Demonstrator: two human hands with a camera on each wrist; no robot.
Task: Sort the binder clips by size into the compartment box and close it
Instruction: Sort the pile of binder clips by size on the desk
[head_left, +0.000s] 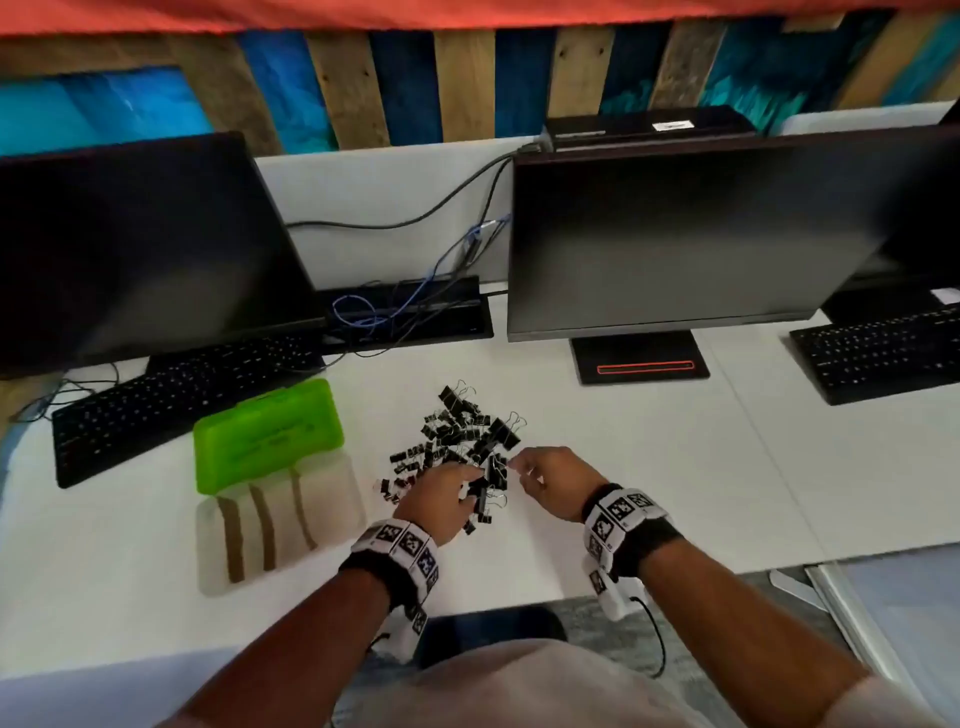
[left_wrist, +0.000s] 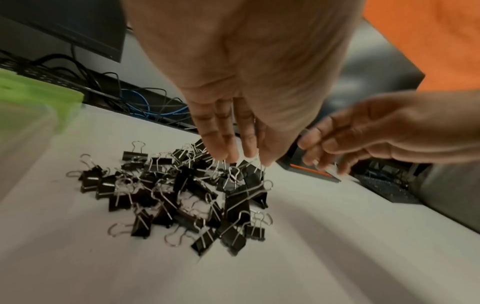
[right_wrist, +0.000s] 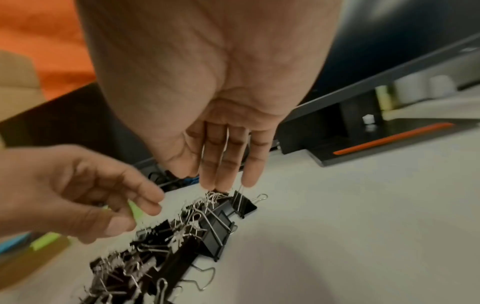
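Observation:
A heap of black binder clips of mixed sizes lies on the white desk. Left of it, the compartment box stands open, its green lid raised behind the clear divided base. No clips show in the base. My left hand reaches down with straight fingers, and the tips touch the wire handles at the near side of the heap. My right hand hovers at the heap's right edge and seems to pinch the upright handle of one clip.
Two dark monitors stand behind, the right one on a base with an orange stripe. A black keyboard lies just behind the box, and another lies far right. Tangled cables sit between the monitors. The desk's front edge runs under my forearms.

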